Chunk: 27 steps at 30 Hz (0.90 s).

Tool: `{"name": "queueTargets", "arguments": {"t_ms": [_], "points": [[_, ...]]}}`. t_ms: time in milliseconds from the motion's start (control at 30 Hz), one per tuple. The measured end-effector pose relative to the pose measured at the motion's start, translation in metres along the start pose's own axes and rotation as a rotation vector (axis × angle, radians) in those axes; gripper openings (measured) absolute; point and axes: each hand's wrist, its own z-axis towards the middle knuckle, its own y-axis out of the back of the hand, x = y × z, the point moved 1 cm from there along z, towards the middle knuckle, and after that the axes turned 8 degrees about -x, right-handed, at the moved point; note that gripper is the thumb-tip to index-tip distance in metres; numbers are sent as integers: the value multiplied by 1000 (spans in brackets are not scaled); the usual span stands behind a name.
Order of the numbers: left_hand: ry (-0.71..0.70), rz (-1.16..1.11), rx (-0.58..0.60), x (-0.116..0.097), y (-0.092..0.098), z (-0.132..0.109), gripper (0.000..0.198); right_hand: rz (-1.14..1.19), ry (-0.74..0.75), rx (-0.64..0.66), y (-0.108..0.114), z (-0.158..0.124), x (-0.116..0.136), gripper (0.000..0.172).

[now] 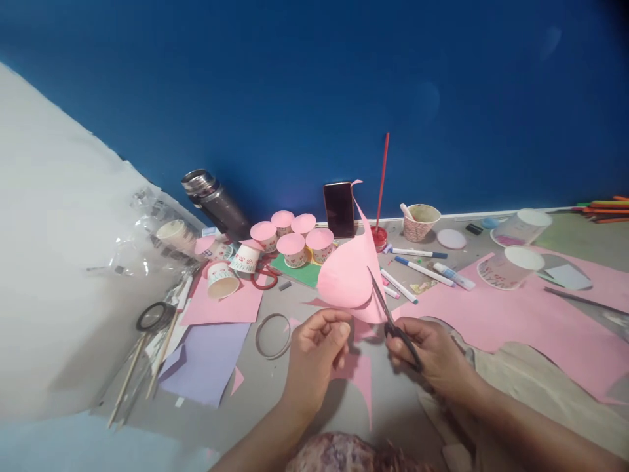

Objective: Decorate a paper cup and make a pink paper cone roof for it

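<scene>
My left hand [317,347] pinches the lower edge of a pink paper sheet [348,272] that curls upward in front of me. My right hand [430,351] grips black-handled scissors [388,311], whose blades reach into the sheet's right side. A pink offcut [361,377] lies on the grey floor below both hands.
Several paper cups topped with pink discs [292,239] stand behind the sheet, beside a dark phone [339,208] leaning on the blue wall and a steel flask [216,203]. Markers [422,269], a large pink sheet [531,314], a purple sheet [206,360], red scissors [265,275] and a ring [272,335] lie around.
</scene>
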Motion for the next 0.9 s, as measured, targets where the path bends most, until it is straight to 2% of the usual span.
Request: {"name": "queueTargets", "arguments": {"t_ms": [100, 200, 300, 367, 433, 500, 633, 700, 733, 800, 833, 900], "points": [[82, 12, 53, -1, -1, -2, 38, -7, -20, -8, 0, 1, -1, 35], [216, -170, 116, -1, -8, 0, 41, -21, -28, -22, -2, 1, -2, 35], [402, -343, 89, 3, -13, 5, 36, -75, 10, -42, -3, 1, -3, 43], [458, -346, 98, 7, -14, 4, 35, -113, 44, -57, -4, 2, -3, 46], [426, -257, 163, 9, -14, -2, 35, -139, 69, -68, -3, 2, -2, 47], [304, -124, 191, 8, -12, -12, 34, -155, 86, -74, -3, 2, -2, 47], [-55, 48, -5, 0, -10, -24, 35, -172, 115, -89, -2, 2, -4, 48], [-138, 90, -27, 1, -11, -23, 33, -184, 127, -103, -2, 2, -5, 48], [-116, 103, 13, 4, -13, -20, 33, -189, 132, -105, -2, 3, -5, 48], [22, 59, 110, 11, -17, -12, 36, -198, 133, -101, -3, 3, -5, 46], [102, -13, 128, 15, -20, -8, 37, -202, 130, -98, -3, 2, -5, 46], [199, -196, 92, 21, -26, 1, 36, -201, 127, -96, -4, 2, -5, 46]]}}
